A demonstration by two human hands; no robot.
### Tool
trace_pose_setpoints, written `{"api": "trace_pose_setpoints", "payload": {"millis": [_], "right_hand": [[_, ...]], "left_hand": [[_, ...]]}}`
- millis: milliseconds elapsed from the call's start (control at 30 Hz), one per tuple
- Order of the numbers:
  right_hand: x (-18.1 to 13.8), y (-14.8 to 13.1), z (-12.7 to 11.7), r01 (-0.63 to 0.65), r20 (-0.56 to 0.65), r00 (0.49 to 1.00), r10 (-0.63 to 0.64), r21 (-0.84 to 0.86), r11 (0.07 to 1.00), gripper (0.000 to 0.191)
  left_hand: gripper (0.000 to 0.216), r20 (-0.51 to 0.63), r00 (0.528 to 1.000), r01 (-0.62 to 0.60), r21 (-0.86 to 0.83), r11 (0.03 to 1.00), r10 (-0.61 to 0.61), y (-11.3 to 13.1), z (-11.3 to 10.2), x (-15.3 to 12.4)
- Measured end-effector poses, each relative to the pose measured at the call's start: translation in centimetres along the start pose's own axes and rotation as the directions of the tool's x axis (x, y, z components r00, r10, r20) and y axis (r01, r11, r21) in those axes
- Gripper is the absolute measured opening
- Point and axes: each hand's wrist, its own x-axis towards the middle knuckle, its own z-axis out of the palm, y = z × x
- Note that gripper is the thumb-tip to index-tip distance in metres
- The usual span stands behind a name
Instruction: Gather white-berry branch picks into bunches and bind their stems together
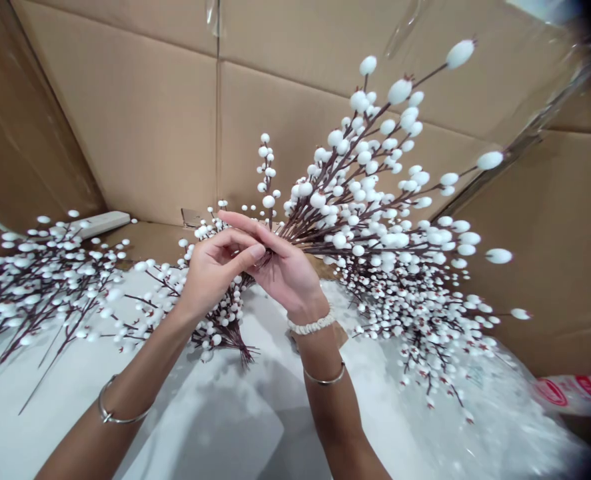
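— At the centre of the view, which item is held?

— A bunch of thin brown stems with glossy white oval berries (370, 173), raised above the work area and fanned toward the upper right

— State of each hand?

— The right hand (290, 273) grips the gathered lower stems, palm toward the camera. The left hand (215, 267) meets it, thumb and fingers drawn together beside the stem ends; whether it pinches a stem cannot be told

— Adjacent parts?

— A short upright brown sprig with white berries (268, 167) rises just behind the fingers; its lower end is hidden

— Items below and around?

— Beneath the hands, a small bundle of white-berried stems (220, 320) lies on the smooth white work surface (225, 427). A loose spread of white-berried brown stems (50, 280) occupies the left; a dense heap of white-berried branches (420, 313) lies at the right, near crumpled clear plastic sheeting (505, 413)

— Outer boundary?

— Tall brown cardboard panels (150, 120) stand behind and at both sides; a white packet with red printing (575, 393) sits at the far right
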Motion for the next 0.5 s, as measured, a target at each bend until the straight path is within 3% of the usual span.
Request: {"api": "trace_pose_setpoints", "payload": {"millis": [167, 500], "right_hand": [[0.21, -0.02, -0.06, -0.007, -0.053, 0.999, 0.005, -0.028, 1.0, 0.04], [0.44, 0.1, -0.33, 0.004, -0.053, 0.999, -0.007, -0.052, 0.999, 0.041]], "left_hand": [[0.021, -0.087, 0.996, 0.009, 0.019, 1.0, -0.008, -0.26, 0.49, -0.12], [0.02, -0.12, 0.993, 0.007, 0.033, 0.999, -0.003, -0.44, 0.91, -0.39]]}}
